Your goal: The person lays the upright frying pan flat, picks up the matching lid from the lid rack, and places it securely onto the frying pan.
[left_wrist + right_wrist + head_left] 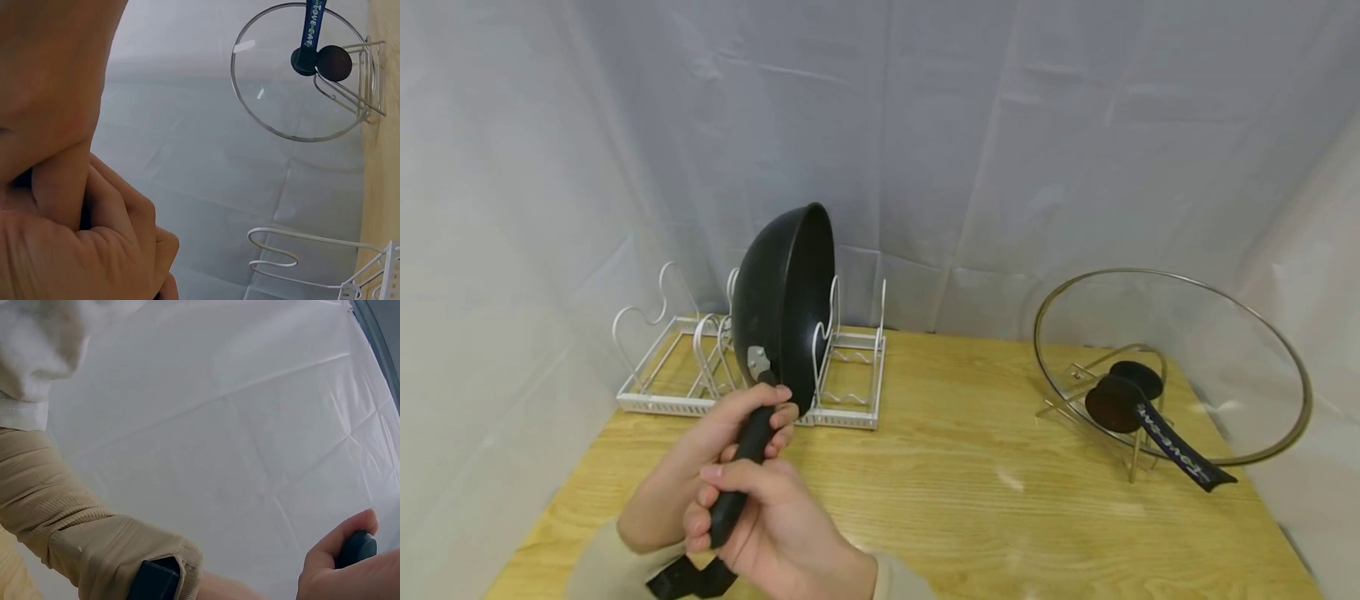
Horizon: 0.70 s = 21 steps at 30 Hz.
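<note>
A black wok [763, 283] stands tilted on its side within the white wire rack [842, 417], its open face turned to the right. Both hands grip its long black handle [752, 433]. My left hand [730, 425] holds the part nearer the bowl, thumb along the top. Closer to the handle's end, my right hand [782, 517] wraps round it from the right. In the left wrist view the curled fingers [119, 219] show but the handle is mostly hidden. The right wrist view shows the handle's rounded end beside the thumb [344, 534].
On the right of the wooden table [970, 467], a glass lid [1240, 367] with a dark knob and a lettered handle leans on a small gold-coloured wire stand [1131, 467]. White wire dividers [625, 333] rise from the rack. Pale plastic sheeting [1000, 167] hangs behind and at the sides.
</note>
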{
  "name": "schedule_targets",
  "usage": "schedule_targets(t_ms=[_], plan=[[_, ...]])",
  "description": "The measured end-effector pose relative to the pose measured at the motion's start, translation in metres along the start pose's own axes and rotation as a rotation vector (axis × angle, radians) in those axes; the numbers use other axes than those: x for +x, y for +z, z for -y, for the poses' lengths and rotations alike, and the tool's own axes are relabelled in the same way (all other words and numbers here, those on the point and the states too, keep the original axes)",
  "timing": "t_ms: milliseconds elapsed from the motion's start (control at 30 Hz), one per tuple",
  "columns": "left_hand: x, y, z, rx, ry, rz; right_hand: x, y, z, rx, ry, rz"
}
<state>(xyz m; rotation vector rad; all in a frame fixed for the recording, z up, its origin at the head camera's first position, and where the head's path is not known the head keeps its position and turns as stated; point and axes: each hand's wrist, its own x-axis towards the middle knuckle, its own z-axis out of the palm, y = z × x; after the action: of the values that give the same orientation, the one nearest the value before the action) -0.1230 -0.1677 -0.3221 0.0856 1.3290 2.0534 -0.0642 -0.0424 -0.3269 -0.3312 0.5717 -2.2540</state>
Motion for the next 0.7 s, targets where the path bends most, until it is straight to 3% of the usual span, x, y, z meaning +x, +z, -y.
schedule_targets(t_ms=[300, 467, 700], plan=[[0.005, -0.002, 0.003, 0.221, 0.166, -0.024, 0.002, -0.006, -0.010, -0.096, -0.100, 0.095], [0.006, -0.002, 0.006, 0.345, 0.164, -0.111, 0.001, -0.008, -0.013, -0.091, -0.119, 0.096], [0.012, 0.003, 0.004, 0.262, 0.140, -0.122, -0.002, -0.009, -0.014, -0.114, -0.132, 0.101]])
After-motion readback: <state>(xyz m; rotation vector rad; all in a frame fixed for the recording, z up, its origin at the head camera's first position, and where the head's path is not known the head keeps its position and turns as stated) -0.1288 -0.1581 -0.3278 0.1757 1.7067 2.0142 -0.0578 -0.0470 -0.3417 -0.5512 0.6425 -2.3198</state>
